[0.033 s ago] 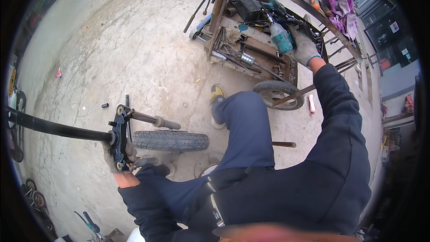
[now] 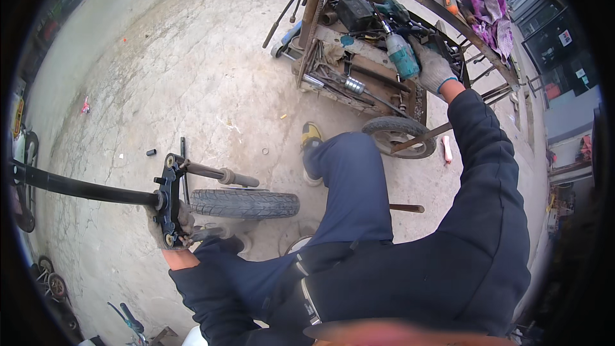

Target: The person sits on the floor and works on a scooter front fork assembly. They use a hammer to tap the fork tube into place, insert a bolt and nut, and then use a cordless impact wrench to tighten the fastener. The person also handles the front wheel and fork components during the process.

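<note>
Head view, looking down on a concrete floor (image 2: 160, 57). Left hand (image 2: 168, 227), gloved, sits at lower left of the frame with its grip pressed around the lower end of a black fork clamp bracket (image 2: 170, 200); a black tube (image 2: 77, 187) runs from the bracket to the left edge, and a handlebar stub (image 2: 221, 174) projects from its upper end toward the right. Judged purpose of the hold: to keep the bracket and tube from dropping or turning while the other arm is away. A small tyred wheel (image 2: 245, 204) lies just beside the bracket, right of it.

Right hand (image 2: 432, 70), in a grey glove, is extended to upper right of the frame, into a rusty wheeled tool cart (image 2: 333, 83). It rests against a teal cordless drill (image 2: 400, 54) standing among loose tools; fingers appear curled, but whether they are pressed around the drill I cannot tell. A purple rag (image 2: 483, 3) lies on the cart's top edge.
</note>
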A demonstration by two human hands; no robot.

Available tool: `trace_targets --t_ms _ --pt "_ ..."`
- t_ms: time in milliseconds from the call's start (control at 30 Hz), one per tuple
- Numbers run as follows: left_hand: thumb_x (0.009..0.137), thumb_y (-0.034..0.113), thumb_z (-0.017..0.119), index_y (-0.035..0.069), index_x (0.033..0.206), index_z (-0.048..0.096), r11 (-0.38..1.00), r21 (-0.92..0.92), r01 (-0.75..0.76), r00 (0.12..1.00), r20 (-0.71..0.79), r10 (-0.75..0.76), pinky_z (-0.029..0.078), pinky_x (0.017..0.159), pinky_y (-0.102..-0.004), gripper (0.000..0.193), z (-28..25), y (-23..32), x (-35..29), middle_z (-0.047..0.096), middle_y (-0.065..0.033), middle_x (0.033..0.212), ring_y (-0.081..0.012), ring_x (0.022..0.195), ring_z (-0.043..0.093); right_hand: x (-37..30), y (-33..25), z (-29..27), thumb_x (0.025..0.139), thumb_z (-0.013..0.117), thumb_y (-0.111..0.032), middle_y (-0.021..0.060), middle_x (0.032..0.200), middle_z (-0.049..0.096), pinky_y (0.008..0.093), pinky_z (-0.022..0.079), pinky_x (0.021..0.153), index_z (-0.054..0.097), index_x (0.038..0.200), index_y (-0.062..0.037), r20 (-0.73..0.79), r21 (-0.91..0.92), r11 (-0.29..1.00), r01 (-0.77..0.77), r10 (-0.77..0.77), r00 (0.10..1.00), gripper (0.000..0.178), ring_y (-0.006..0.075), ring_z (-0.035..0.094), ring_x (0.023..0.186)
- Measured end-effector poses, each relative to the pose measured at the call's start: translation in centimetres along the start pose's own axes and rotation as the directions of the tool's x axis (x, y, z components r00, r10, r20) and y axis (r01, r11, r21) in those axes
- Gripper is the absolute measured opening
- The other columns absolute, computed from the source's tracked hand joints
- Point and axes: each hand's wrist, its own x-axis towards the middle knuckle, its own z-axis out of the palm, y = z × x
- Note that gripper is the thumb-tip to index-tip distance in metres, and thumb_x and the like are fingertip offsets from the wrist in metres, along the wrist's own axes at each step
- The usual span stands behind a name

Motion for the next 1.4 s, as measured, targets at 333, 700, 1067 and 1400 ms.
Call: trace_targets --t_ms 333,700,1067,1400 --pt "0.098 0.072 0.048 0.004 0.105 0.062 0.997 0.051 -0.057 0.997 -0.058 0.060 0.032 0.034 -0.0344 0.070 -1.0 0.1 -0.5 0.049 -0.0140 0.058 -0.0216 0.035 0.039 1.1 -2.1 -1.4 0.085 0.074 -0.035 0.0278 0.125 0.067 0.0510 0.053 0.095 0.044 0.152 -0.0104 -0.046 0.070 0.997 0.012 -0.008 0.999 0.078 0.0456 0.065 0.113" --pt "0.103 0.065 0.046 0.008 0.123 0.062 0.994 0.030 -0.109 0.980 -0.162 0.112 0.038 0.033 -0.0336 0.062 0.3 0.2 -0.1 0.052 -0.0162 0.057 -0.0231 0.036 0.045 -6.5 -10.3 -3.9 0.089 0.076 -0.015 0.0187 0.135 0.064 0.0376 0.050 0.108 0.048 0.150 -0.0031 -0.185 0.413 0.875 0.251 -0.190 0.964 0.068 0.0270 0.062 0.127" --pt "0.103 0.054 0.057 0.001 0.113 0.063 0.988 -0.109 -0.107 0.982 -0.166 0.088 0.053 0.041 -0.0276 0.054 0.7 0.6 -0.1 0.068 -0.0196 0.082 -0.0222 0.060 0.068 -6.1 -25.7 0.6 0.082 0.074 0.004 0.0072 0.098 0.067 0.0338 0.058 0.079 0.062 0.123 -0.0021 0.310 0.926 -0.067 -0.373 -0.433 0.847 0.043 0.0173 0.067 0.086" --pt "0.097 0.056 0.062 0.004 0.111 0.060 0.986 -0.030 -0.167 0.961 -0.228 0.155 0.040 0.037 -0.0333 0.054 1.0 0.6 -0.3 0.060 -0.0215 0.075 -0.0240 0.049 0.052 -5.3 -30.2 3.1 0.076 0.075 0.001 0.0113 0.100 0.071 0.0344 0.058 0.074 0.062 0.134 0.0000 0.119 0.990 0.018 -0.137 -0.612 0.782 0.060 0.0193 0.068 0.079"
